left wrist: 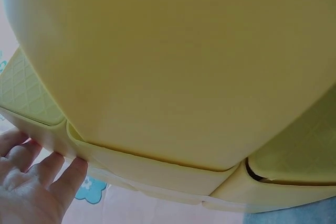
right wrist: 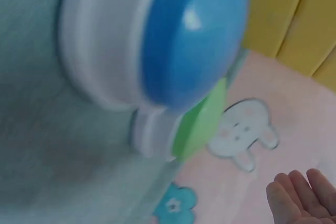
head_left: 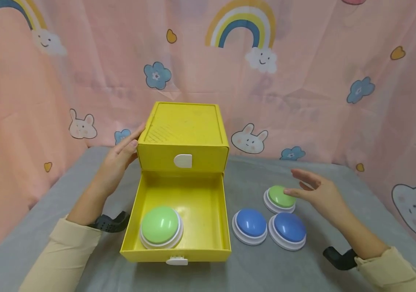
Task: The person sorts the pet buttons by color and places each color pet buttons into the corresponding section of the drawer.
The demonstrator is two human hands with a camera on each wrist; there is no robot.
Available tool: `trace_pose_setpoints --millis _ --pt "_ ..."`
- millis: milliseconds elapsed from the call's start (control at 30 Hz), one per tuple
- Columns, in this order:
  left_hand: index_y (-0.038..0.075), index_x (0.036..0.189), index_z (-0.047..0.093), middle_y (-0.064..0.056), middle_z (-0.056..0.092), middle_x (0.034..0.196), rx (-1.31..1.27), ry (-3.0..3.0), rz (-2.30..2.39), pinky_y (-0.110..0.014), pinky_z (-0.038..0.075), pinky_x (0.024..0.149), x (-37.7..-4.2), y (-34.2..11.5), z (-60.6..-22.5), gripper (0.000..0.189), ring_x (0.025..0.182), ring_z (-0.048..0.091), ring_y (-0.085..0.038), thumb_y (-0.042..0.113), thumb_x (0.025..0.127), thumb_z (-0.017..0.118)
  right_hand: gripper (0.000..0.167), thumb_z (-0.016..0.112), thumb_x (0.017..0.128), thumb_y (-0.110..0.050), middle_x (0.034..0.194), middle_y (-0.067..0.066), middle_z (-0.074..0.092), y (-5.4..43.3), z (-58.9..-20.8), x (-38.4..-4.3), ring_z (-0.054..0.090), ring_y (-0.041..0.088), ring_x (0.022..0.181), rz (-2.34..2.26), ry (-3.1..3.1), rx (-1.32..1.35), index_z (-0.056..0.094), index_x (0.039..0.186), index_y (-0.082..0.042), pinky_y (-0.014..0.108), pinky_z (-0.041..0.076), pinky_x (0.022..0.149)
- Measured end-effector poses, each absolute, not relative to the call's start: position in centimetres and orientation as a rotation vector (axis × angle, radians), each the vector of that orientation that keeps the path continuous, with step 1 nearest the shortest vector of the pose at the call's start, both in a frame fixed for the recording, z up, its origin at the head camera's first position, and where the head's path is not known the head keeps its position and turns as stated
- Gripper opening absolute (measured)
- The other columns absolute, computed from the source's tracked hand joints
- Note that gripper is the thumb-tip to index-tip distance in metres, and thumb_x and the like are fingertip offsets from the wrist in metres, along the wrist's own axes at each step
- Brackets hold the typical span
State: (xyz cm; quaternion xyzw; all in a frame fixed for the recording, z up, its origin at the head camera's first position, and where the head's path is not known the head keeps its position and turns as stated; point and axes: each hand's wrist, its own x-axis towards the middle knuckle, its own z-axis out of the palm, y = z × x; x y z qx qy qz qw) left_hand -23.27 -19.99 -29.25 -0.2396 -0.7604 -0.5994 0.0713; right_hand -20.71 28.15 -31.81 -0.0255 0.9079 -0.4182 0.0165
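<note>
A yellow two-drawer box [head_left: 182, 121] stands in the middle, its lower drawer [head_left: 204, 211] pulled out and its upper one closed. My left hand [head_left: 114, 166] rests with its fingers against the box's left side, also seen in the left wrist view. Inside the pulled-out drawer, at its front left, sits a green dome button [head_left: 159, 225] on a white base. My right hand [head_left: 321, 196], holding nothing, hovers by another green dome button [head_left: 281, 196] right of the box. In front of that one lie two blue dome buttons, a left one [head_left: 251, 223] and a right one [head_left: 289, 227].
A grey cloth [head_left: 251, 267] covers the table. Pink curtains [head_left: 302, 81] printed with rainbows, rabbits and flowers hang behind and at both sides. The drawers carry white handles, an upper one [head_left: 183, 161] and a lower one [head_left: 177, 260].
</note>
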Motion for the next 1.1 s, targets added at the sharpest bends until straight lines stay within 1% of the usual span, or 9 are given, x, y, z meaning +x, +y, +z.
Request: trace_pose_setpoints --millis 133,333,567,700,833,933,1100 --pt "0.028 0.159 0.024 0.007 0.019 0.167 -0.719 -2.294 -1.794 -0.059 0.021 0.123 -23.2 -20.0 -29.1 0.052 0.155 0.018 -0.021 0.039 0.109 0.033 0.089 0.074 0.089 -0.042 0.16 0.022 0.031 29.1 -32.6 -21.4 0.032 0.046 0.145 -1.286 2.809 -0.064 0.028 0.158 -0.008 0.063 0.037 0.112" --pt "0.028 0.159 0.024 0.006 0.018 0.168 -0.717 -2.294 -1.804 -0.059 0.02 0.124 -23.1 -19.9 -28.9 0.052 0.155 0.017 -0.022 0.039 0.109 0.033 0.09 0.073 0.09 -0.04 0.159 0.025 0.031 30.3 -34.0 -22.3 0.033 0.048 0.144 -1.222 2.809 -0.085 0.026 0.157 -0.005 0.061 0.037 0.113" --pt "0.022 0.16 0.021 0.005 0.017 0.168 -0.713 -2.305 -1.806 -0.059 0.019 0.124 -23.0 -19.9 -28.9 0.055 0.155 0.016 -0.023 0.038 0.109 0.032 0.092 0.075 0.088 -0.041 0.159 0.027 0.031 30.6 -35.7 -23.0 0.033 0.05 0.143 -1.163 2.774 -0.135 0.027 0.156 -0.002 0.061 0.036 0.113" --pt "0.024 0.16 0.022 0.004 0.018 0.168 -0.715 -2.295 -1.807 -0.06 0.019 0.123 -23.1 -19.9 -29.0 0.054 0.155 0.016 -0.023 0.039 0.109 0.032 0.089 0.074 0.089 -0.037 0.158 0.027 0.031 30.7 -36.3 -23.3 0.032 0.051 0.143 -1.201 2.722 -0.152 0.027 0.156 0.0 0.063 0.035 0.114" --pt "0.025 0.16 0.023 0.004 0.019 0.168 -0.713 -2.286 -1.816 -0.06 0.018 0.123 -23.1 -19.9 -29.2 0.054 0.155 0.016 -0.023 0.039 0.109 0.033 0.088 0.074 0.089 -0.037 0.158 0.027 0.032 30.7 -36.8 -23.9 0.031 0.052 0.143 -1.182 2.699 -0.168 0.029 0.155 0.0 0.067 0.033 0.113" --pt "0.024 0.16 0.023 0.004 0.019 0.168 -0.701 -2.291 -1.816 -0.06 0.019 0.123 -23.0 -19.9 -29.2 0.054 0.155 0.016 -0.023 0.039 0.109 0.033 0.089 0.075 0.088 -0.037 0.158 0.026 0.033 30.6 -37.1 -24.1 0.028 0.053 0.144 -1.161 2.693 -0.183 0.031 0.154 0.0 0.069 0.031 0.112" --pt "0.024 0.16 0.023 0.004 0.019 0.168 -0.693 -2.294 -1.811 -0.061 0.019 0.123 -23.0 -19.8 -29.1 0.055 0.155 0.016 -0.023 0.04 0.109 0.033 0.092 0.078 0.085 -0.036 0.157 0.03 0.03 30.5 -37.3 -24.3 0.026 0.057 0.143 -1.121 2.69 -0.215 0.031 0.153 0.003 0.07 0.03 0.112"
